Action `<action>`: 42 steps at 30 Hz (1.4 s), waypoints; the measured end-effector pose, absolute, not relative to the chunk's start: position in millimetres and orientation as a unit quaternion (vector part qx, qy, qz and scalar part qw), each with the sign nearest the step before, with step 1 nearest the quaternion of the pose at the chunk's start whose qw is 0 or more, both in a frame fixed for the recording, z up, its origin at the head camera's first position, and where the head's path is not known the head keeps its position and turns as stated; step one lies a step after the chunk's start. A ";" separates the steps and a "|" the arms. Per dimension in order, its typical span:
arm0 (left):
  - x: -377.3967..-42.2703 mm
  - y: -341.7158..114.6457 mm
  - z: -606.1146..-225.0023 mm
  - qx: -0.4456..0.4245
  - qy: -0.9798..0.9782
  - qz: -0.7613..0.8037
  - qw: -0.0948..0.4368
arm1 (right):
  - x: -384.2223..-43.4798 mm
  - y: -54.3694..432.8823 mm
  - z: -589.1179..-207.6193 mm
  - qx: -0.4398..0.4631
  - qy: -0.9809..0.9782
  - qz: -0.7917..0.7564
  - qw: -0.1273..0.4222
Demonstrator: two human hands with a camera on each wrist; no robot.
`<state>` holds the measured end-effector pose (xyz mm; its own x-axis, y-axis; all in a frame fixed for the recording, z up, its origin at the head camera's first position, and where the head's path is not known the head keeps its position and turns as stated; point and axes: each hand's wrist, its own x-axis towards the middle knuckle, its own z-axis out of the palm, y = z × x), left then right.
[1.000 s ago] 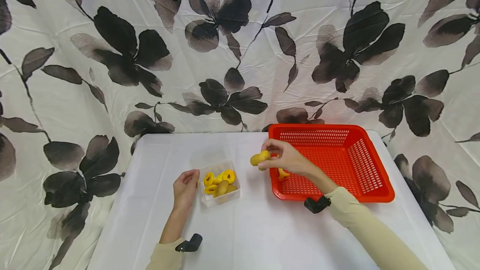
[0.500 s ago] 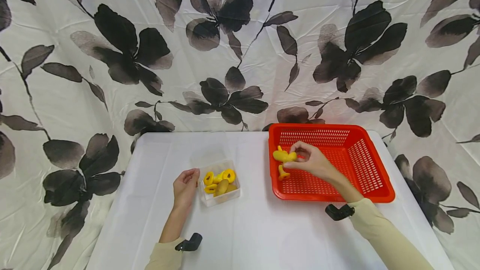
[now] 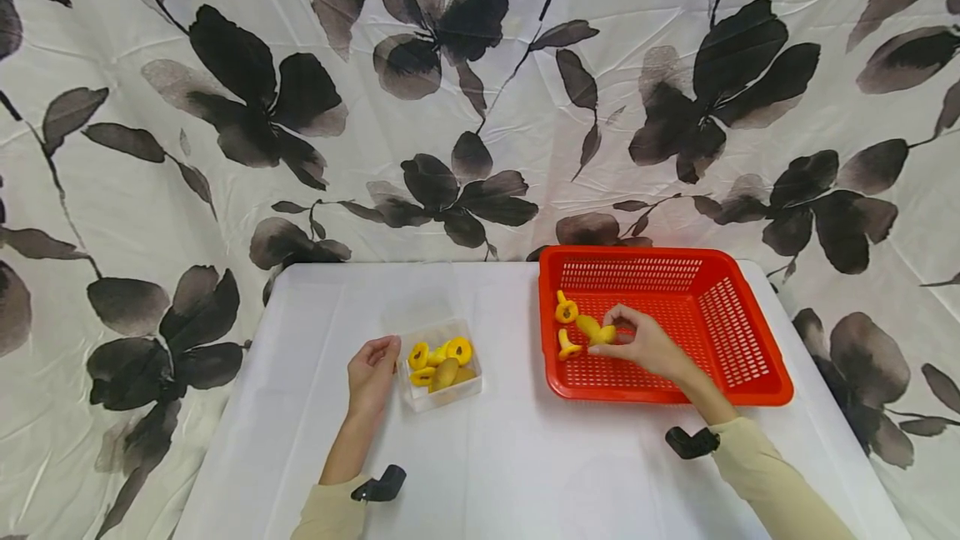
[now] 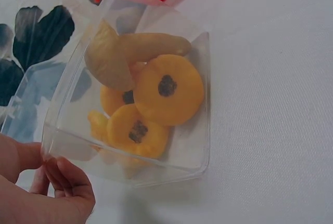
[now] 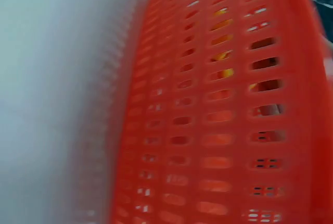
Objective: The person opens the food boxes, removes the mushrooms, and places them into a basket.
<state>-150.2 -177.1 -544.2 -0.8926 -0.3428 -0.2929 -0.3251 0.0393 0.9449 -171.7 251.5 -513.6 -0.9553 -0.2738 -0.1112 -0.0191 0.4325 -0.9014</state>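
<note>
In the head view my right hand (image 3: 641, 346) pinches a dull yellow toy mushroom (image 3: 588, 326) inside the red basket (image 3: 776, 394), near its left side. Two bright yellow toy mushrooms, one at the back (image 3: 567, 312) and one nearer the front (image 3: 568, 350), lie beside it in the basket. My left hand (image 3: 371, 380) holds the edge of a clear plastic box (image 3: 442, 402); the left wrist view has thumb and fingers pinching its rim. Inside that box are several yellow toy mushrooms (image 4: 169, 89) with dark centres and a tan one (image 4: 109, 57).
Both containers stand on a white-covered table (image 3: 487, 465), the box left of the basket. A floral curtain (image 3: 450, 107) hangs behind the table. In the right wrist view the basket's slotted wall (image 5: 203, 130) fills much of the frame and hides most of the hand.
My right hand has carried the dull yellow mushroom rightwards from beside the basket's left rim, over it, and down among the others. My left hand has stayed at the box.
</note>
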 end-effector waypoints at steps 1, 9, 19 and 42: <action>-150.4 -176.9 -544.2 0.232 -0.720 -0.654 0.007 | -171.3 252.0 -516.4 -0.089 0.842 -0.518 0.122; -151.2 -178.1 -546.4 0.234 -0.718 -0.655 0.006 | -171.6 251.4 -532.7 -0.109 0.878 -0.444 0.139; -151.4 -176.3 -543.5 0.232 -0.721 -0.653 0.006 | -169.1 249.3 -530.7 -0.171 0.872 -0.420 0.184; -152.2 -177.2 -543.8 0.232 -0.717 -0.657 0.014 | -193.0 204.9 -478.4 -0.187 0.877 -0.427 0.119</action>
<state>-152.2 -177.2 -543.8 -0.8922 -0.3501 -0.2852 -0.3143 0.0281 0.9489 -193.0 204.9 -478.4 -0.9021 -0.4288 -0.0492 -0.2258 0.5661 -0.7928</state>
